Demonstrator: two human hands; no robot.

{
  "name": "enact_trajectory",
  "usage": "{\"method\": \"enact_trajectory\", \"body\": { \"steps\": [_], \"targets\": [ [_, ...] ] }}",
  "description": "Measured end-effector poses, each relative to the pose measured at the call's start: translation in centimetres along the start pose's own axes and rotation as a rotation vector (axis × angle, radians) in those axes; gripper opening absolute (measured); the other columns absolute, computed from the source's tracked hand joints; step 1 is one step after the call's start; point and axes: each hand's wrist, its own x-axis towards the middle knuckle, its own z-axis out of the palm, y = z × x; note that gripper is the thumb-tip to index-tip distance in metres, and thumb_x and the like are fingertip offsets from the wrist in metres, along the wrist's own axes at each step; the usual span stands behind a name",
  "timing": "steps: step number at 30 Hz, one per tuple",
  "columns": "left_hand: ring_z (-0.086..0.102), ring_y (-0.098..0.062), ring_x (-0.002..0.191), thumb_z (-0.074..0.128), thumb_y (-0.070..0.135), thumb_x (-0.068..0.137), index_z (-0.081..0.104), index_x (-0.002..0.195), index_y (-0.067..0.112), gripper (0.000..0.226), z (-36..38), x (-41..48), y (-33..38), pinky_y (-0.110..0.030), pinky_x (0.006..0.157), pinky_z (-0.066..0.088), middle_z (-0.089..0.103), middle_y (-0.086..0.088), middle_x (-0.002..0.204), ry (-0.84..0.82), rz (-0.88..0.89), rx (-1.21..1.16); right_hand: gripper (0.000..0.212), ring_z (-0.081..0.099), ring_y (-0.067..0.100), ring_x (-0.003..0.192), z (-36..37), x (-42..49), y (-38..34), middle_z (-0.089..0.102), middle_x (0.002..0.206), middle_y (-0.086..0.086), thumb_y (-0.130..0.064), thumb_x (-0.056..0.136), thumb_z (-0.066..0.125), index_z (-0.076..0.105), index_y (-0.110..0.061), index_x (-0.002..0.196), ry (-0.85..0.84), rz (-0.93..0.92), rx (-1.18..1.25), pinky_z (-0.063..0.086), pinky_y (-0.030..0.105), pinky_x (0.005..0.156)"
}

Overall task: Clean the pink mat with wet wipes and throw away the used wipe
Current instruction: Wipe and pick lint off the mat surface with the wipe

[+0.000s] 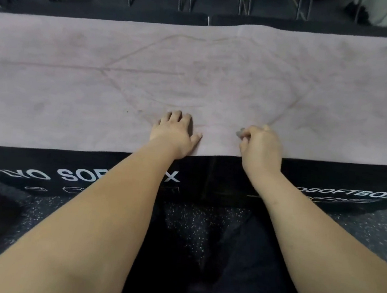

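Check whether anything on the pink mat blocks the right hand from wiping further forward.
Nothing visible does. The right hand, holding a small grey wad, is on the pink mat; the left hand rests beside it.

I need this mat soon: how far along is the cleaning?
Done: little can be confirmed; the pink mat shows dull smudges at its left. In hand: the left hand presses near the mat's near edge while the right hand grips what looks like the balled wipe. Left: more wiping, then throwing the wipe away.
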Motion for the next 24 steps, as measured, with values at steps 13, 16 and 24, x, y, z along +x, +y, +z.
{"method": "enact_trajectory", "body": {
  "steps": [13, 16, 24],
  "targets": [
    [0.017, -0.032, 0.156, 0.038, 0.068, 0.1, 0.024, 0.159, 0.028, 0.072, -0.6, 0.3, -1.3, -0.048, 0.123, 0.028, 0.021, -0.004, 0.168, -0.064, 0.062, 0.087, 0.009, 0.052, 0.028, 0.071, 3.3, -0.2, -6.3, 0.052, 0.087, 0.007, -0.017, 0.092, 0.067, 0.071, -0.009, 0.094, -0.018, -0.224, -0.056, 0.035, 0.033, 0.059],
    [0.017, -0.033, 0.156, 0.037, 0.068, 0.1, 0.022, 0.161, 0.028, 0.075, -0.7, 0.1, -1.3, -0.048, 0.124, 0.027, 0.021, -0.004, 0.169, -0.06, 0.068, 0.089, 0.013, 0.058, 0.031, 0.073, 1.8, 2.1, -2.7, 0.057, 0.091, 0.009, -0.014, 0.093, 0.064, 0.075, -0.009, 0.097, -0.008, -0.147, -0.128, 0.036, 0.031, 0.06],
    [0.037, -0.03, 0.143, 0.033, 0.067, 0.1, 0.038, 0.151, 0.028, 0.064, -0.7, 0.4, -0.7, -0.047, 0.108, 0.041, 0.041, -0.002, 0.156, 0.012, 0.052, 0.104, 0.025, 0.061, 0.033, 0.091, 0.7, 4.4, 0.3, 0.06, 0.107, 0.012, -0.007, 0.096, 0.053, 0.076, -0.014, 0.102, -0.021, 0.142, -0.064, 0.052, 0.039, 0.08]
  ]
}}
